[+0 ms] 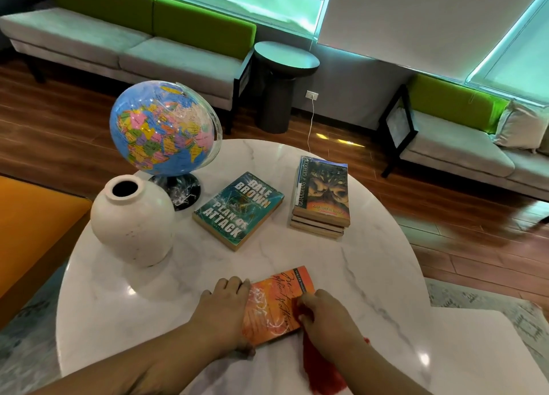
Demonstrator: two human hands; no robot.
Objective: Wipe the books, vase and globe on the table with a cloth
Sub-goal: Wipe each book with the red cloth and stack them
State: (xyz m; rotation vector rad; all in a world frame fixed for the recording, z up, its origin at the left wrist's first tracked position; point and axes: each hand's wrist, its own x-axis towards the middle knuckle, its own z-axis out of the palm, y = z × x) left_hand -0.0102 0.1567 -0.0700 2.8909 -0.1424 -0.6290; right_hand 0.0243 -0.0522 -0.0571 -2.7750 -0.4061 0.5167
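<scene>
Two hands meet at the table's near edge. The left hand (222,308) curls its fingers over the left edge of an orange paperback (276,302) and holds it flat. The right hand (326,317) bunches a red cloth (320,368) in curled fingers and presses it onto the right side of the glossy cover. The rest of the soft, ribbed cloth trails toward the person. The round table (371,290) has a smooth white top with grey veining like marble.

Farther back on the left stands a matte cream vase (133,225), rounded with a narrow neck. Its mouth is dark, so I cannot tell what it holds. Near the centre a teal paperback (237,210) lies flat at an angle. To its right, well apart, is a small stack of books (322,198) with yellowed page edges.

Behind the vase a glossy, many-coloured globe (163,127) tilts on a dark marbled base. Beyond the table are a wooden floor, a dark round side table (285,61) and a grey bench sofa (118,47) with green back cushions.
</scene>
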